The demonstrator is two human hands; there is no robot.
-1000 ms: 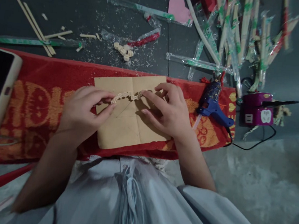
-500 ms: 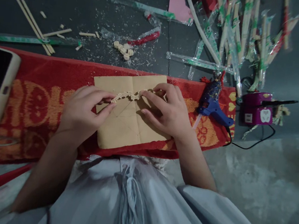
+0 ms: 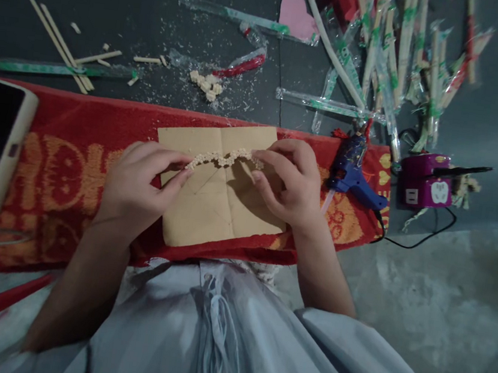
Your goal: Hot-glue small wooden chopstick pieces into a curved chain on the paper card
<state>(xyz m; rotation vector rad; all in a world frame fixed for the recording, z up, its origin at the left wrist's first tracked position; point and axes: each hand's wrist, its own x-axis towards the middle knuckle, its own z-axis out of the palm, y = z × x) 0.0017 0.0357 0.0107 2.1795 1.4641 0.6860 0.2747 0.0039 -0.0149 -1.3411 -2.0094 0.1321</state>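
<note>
Cream, the knobbly strip (image 3: 223, 161) wants light, even support — left hand (image 3: 141, 178) pinching one end, right hand (image 3: 295, 181) half-open around the other, its grip unclear.

The left hand (image 3: 140, 182) is held with thumb (image 3: 174, 185) and forefinger (image 3: 171, 158) pinched together; to its right, the right hand (image 3: 293, 183) is arched, thumb and forefinger parted.
</note>
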